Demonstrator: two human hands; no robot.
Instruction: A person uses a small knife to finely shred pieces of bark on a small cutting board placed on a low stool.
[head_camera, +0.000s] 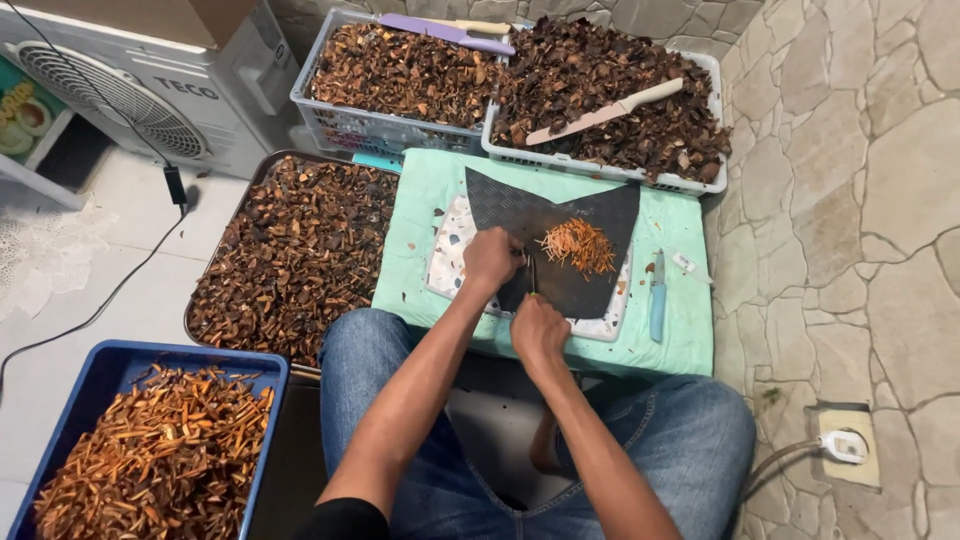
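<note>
- Bright, even, soft light from overhead; colours vivid.
- Faint shadows under the forearms, darker between the knees.
- Mild glare on the white ribbed fan casing (150, 80).
- Wide-angle bending at edges; hands slightly soft.

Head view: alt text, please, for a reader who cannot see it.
A seated person's left hand and right hand meet at a thin blade on a dark cutting mat beside an orange pile of cut strips. Trays of brown dried pieces surround them.
</note>
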